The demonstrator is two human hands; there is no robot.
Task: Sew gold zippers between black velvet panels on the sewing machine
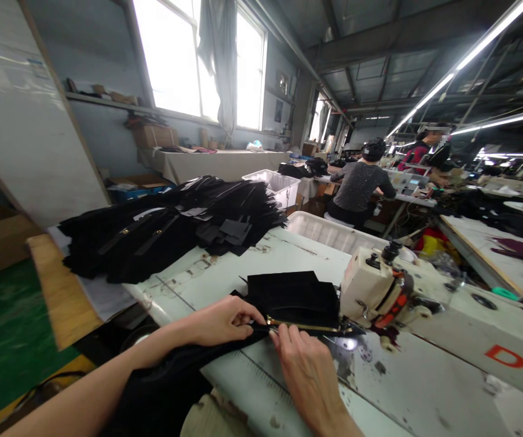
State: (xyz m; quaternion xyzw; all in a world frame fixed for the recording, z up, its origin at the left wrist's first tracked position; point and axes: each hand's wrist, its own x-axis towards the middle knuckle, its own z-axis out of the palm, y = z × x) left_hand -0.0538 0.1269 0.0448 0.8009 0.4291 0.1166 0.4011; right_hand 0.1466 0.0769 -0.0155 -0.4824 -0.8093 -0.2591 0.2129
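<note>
A black fabric piece (293, 297) lies on the sewing table, with a gold-toothed zipper (307, 326) along its near edge. My left hand (225, 320) pinches the cloth by the zipper's left end, thumb and forefinger together. Close beside it, my right hand (304, 364) has its fingertips closed on the same edge, just below the zipper. The far end of the zipper runs under the needle area of a white sewing machine (365, 288), where a small lamp lights the plate. More black cloth (165, 388) hangs from the table edge toward my lap.
A heap of black garment pieces (188, 224), some with zippers, covers the table's far left. White plastic bins (316, 230) stand behind the table. A seated co-worker (364, 182) and a standing person (418, 155) are farther back. Cardboard boxes (1, 243) sit at left.
</note>
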